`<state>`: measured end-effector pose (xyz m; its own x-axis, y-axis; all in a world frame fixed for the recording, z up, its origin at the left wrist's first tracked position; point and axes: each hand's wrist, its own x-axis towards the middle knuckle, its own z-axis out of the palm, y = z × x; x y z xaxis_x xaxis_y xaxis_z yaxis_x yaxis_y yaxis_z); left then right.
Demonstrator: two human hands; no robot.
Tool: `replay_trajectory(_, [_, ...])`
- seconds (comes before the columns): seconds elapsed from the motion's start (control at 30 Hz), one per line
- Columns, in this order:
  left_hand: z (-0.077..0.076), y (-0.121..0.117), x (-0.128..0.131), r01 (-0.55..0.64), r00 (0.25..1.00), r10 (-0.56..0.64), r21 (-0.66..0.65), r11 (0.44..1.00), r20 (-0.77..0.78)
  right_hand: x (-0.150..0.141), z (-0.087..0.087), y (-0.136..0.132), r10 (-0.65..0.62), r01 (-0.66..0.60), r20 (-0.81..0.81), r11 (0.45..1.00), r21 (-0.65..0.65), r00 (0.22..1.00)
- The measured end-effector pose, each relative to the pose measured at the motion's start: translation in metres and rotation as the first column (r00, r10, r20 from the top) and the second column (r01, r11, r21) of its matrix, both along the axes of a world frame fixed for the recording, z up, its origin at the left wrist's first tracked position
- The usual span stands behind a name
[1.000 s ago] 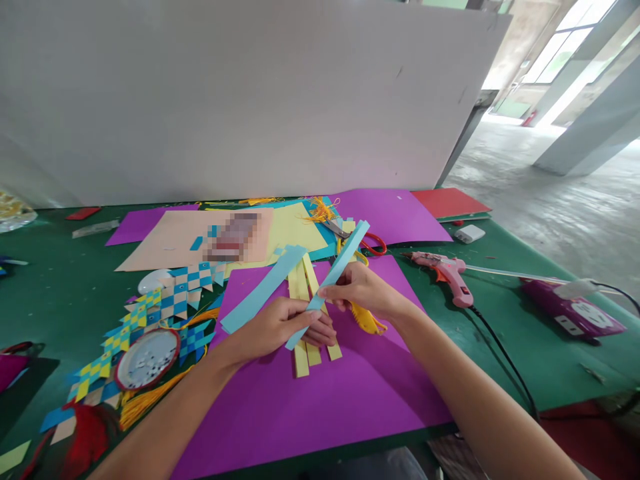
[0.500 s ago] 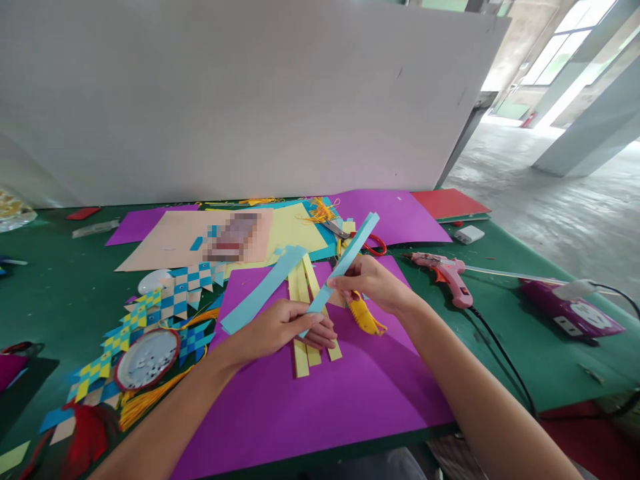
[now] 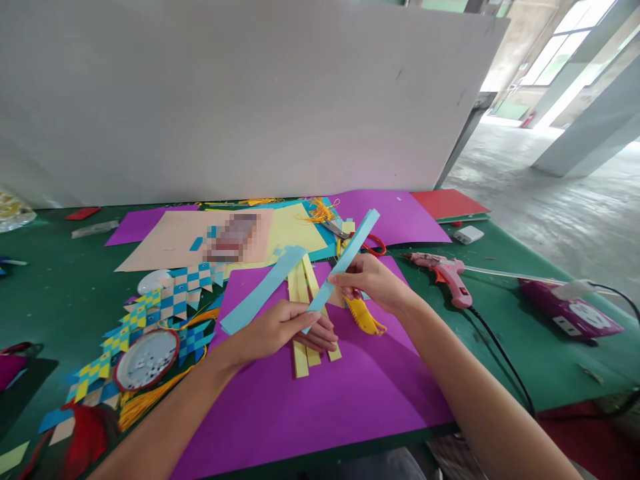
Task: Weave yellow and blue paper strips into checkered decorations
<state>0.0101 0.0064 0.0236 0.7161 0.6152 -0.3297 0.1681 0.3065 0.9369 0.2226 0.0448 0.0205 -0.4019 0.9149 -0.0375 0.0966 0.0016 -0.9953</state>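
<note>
A light blue paper strip point(image 3: 350, 255) slants up to the right between my hands. My left hand point(image 3: 285, 327) pinches its lower end between thumb and fingers. Farther up, my right hand point(image 3: 367, 283) grips the same strip. Under my left hand lie several pale yellow paper strips point(image 3: 301, 357) on a purple sheet point(image 3: 320, 413). A wider light blue paper piece point(image 3: 265, 293) rests at their left. Just below my right hand is a yellow utility knife point(image 3: 367, 319). Scissors with red handles point(image 3: 377, 247) lie behind it.
On the right are a pink glue gun point(image 3: 445, 270) with a cord and a purple power box point(image 3: 570, 307). Woven paper fish point(image 3: 185, 293), a red-rimmed lid point(image 3: 147, 360) and yellow tassels point(image 3: 150, 400) lie on the left. A white panel point(image 3: 250, 100) stands behind the green table point(image 3: 50, 287).
The blue strip has shifted up and to the right through my left hand's fingers. My right hand moved slightly right with it, most of this in the first half second.
</note>
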Motion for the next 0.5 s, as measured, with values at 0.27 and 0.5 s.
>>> replay_trajectory(0.27, [0.0014, -0.0001, 0.0000, -0.011, 1.000, 0.011, -0.021, 1.000, 0.020, -0.0006, 0.0008, -0.0005, -0.017, 0.017, 0.010, 1.000, -0.011, 1.000])
replay_trajectory(0.5, [-0.0069, 0.0015, -0.0006, -0.084, 0.996, 0.083, 0.022, 0.996, 0.046, -0.0025, 0.0019, -0.0041, 0.131, -0.130, 0.047, 0.991, -0.033, 0.990])
